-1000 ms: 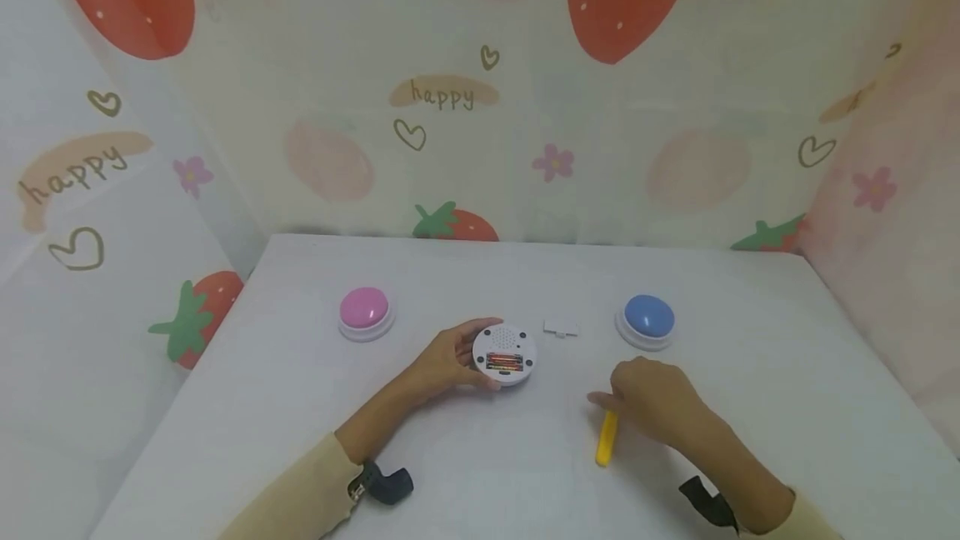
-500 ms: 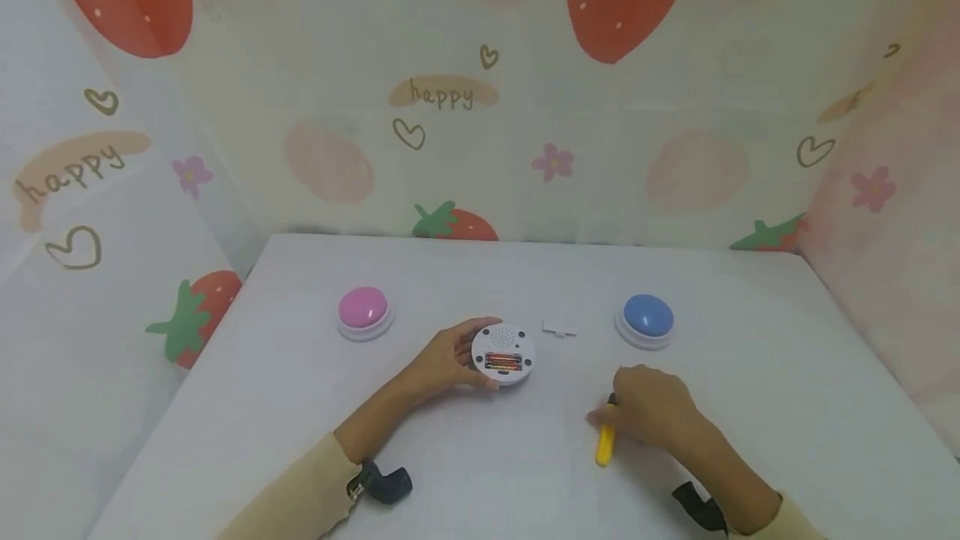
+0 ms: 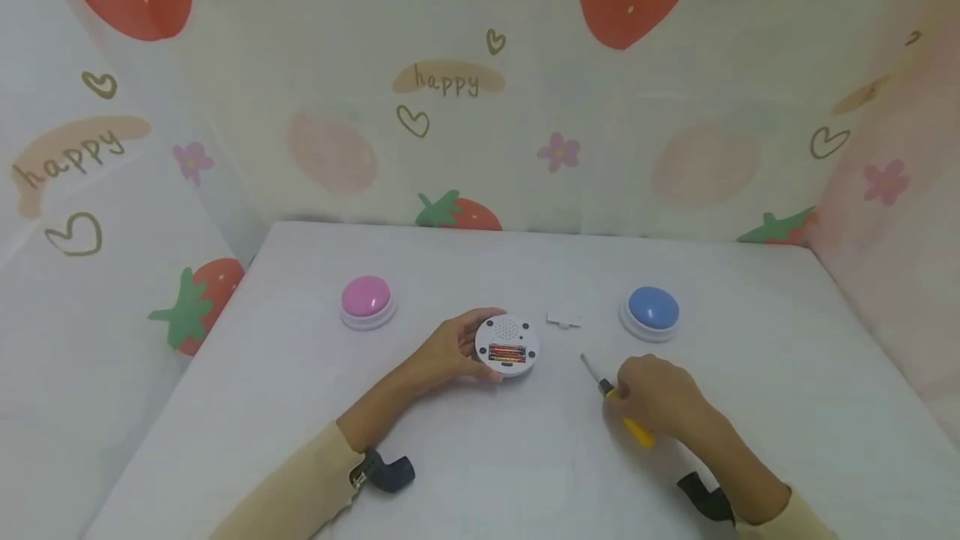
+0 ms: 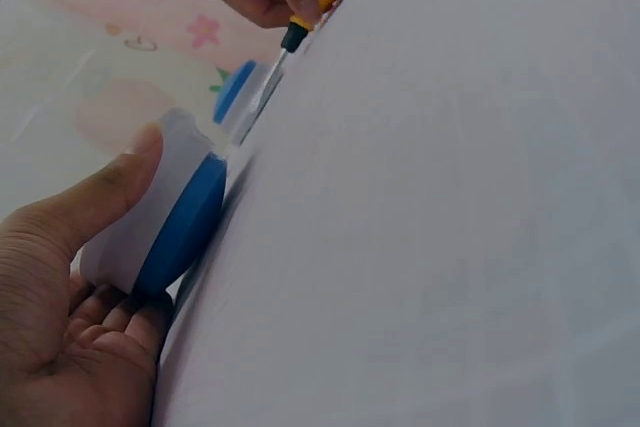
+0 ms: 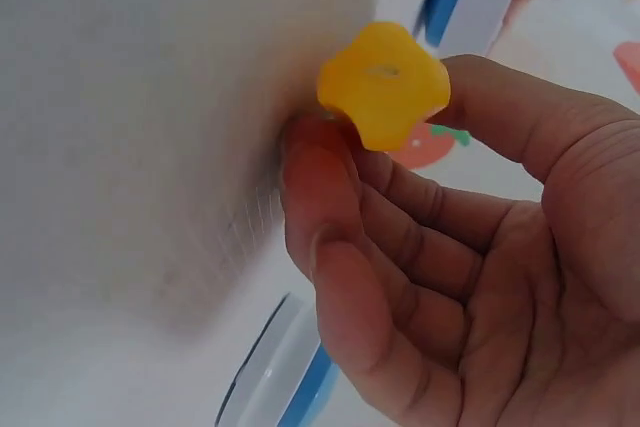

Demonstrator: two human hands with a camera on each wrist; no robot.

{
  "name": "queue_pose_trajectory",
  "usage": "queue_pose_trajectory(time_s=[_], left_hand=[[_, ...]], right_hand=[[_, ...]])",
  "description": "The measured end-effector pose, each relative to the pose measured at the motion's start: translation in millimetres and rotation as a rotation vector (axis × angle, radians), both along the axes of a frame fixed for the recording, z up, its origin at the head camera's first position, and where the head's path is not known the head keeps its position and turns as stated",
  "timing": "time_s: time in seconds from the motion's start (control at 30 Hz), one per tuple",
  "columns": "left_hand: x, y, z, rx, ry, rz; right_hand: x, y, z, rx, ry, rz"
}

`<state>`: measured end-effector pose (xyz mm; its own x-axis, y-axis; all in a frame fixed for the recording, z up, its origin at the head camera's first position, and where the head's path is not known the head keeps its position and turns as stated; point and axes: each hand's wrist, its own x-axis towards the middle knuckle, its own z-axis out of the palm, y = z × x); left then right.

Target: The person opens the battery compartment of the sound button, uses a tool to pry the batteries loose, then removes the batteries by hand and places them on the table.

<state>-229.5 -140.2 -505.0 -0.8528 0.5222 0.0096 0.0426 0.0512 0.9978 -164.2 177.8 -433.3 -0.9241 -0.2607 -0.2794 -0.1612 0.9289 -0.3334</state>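
Observation:
My left hand (image 3: pixel 446 352) grips a round push-button light (image 3: pixel 507 346) by its rim, white underside up. Its battery bay lies uncovered, with batteries (image 3: pixel 507 353) inside; the left wrist view shows its blue dome (image 4: pixel 185 232) facing down to the table. In my right hand (image 3: pixel 660 394) is a screwdriver (image 3: pixel 637 430) with a yellow handle, pinched between thumb and fingers. Its metal shaft points up and left, toward the light, apart from it. From the right wrist camera, the handle's yellow end (image 5: pixel 385 85) faces me. A small white battery cover (image 3: pixel 563 320) lies just right of the light.
A pink-domed button (image 3: pixel 366 298) stands at the back left of the white table (image 3: pixel 480 473). Beyond my right hand stands a blue-domed button (image 3: pixel 653 309). Cloth walls (image 3: pixel 465 148) with strawberry prints enclose the table's back and sides.
The screwdriver has been lifted and turned, so its shaft now shows, aimed up and left. My left hand keeps its hold on the light. The head view has tilted slightly downward.

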Motion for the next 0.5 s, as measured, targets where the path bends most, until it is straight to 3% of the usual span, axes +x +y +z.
queue_pose_trajectory(time_s=[0.5], left_hand=[[0.8, 0.2, 3.1, -0.008, -0.011, 0.005]], right_hand=[[-9.1, 5.6, 6.0, -0.081, 0.028, 0.058]])
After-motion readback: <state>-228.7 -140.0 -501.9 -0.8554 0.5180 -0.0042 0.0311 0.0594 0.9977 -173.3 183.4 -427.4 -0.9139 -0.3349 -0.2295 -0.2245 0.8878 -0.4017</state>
